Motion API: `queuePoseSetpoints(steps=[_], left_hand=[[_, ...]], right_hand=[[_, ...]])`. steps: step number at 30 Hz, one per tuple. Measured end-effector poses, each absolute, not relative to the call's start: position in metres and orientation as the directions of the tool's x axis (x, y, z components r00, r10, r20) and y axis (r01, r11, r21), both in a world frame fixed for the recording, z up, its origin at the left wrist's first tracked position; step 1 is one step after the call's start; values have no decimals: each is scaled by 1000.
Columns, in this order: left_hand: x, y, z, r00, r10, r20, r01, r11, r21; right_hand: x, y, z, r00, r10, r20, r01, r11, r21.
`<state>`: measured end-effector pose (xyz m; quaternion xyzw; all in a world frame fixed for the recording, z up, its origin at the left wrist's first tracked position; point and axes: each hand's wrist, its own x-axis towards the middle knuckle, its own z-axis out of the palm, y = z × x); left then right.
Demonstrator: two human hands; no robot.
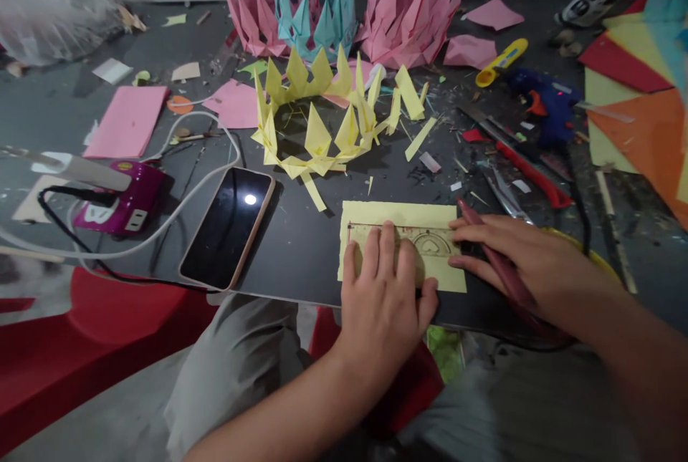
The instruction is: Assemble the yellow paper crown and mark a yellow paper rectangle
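Observation:
My left hand (383,294) lies flat with its fingers spread, pressing a clear ruler (431,244) onto a pale yellow paper sheet (403,211). A protractor arc with a heart shape shows on the ruler's right half; the fingers cover part of the rest. My right hand (548,272) is closed around a dark red, pen-like tool (497,258), whose tip points up and left past the fingers. Its fingertips also touch the ruler's right end. Beyond both hands stands a yellow folded-paper crown (317,134), with loose yellow strips (421,138) beside it.
Pink (413,11) and blue paper crowns (317,18) stand at the back. A phone (228,225) and purple power adapter (126,197) with cables lie left. On the right are scissors (505,193), a red-handled blade (534,172), a blue glue gun (548,104) and coloured paper (628,125).

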<state>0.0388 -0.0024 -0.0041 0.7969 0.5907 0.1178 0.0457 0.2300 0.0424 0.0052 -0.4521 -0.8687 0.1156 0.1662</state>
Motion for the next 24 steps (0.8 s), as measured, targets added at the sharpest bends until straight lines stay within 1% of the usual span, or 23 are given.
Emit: queuePoseSetpoints(steps=[3, 10, 16, 24], left_hand=[[39, -2, -5, 277, 952, 129, 930, -299, 216], [39, -2, -3, 275, 952, 132, 928, -299, 221], [38, -1, -3, 278, 952, 124, 929, -300, 216], [39, 0, -3, 283, 950, 132, 928, -306, 212]], right_hand=[[230, 42, 5, -518, 837, 176, 745, 542, -387], [231, 42, 4, -525, 833, 174, 762, 551, -340], [230, 42, 3, -513, 841, 174, 764, 539, -355], [230, 42, 3, -513, 840, 178, 766, 541, -347]])
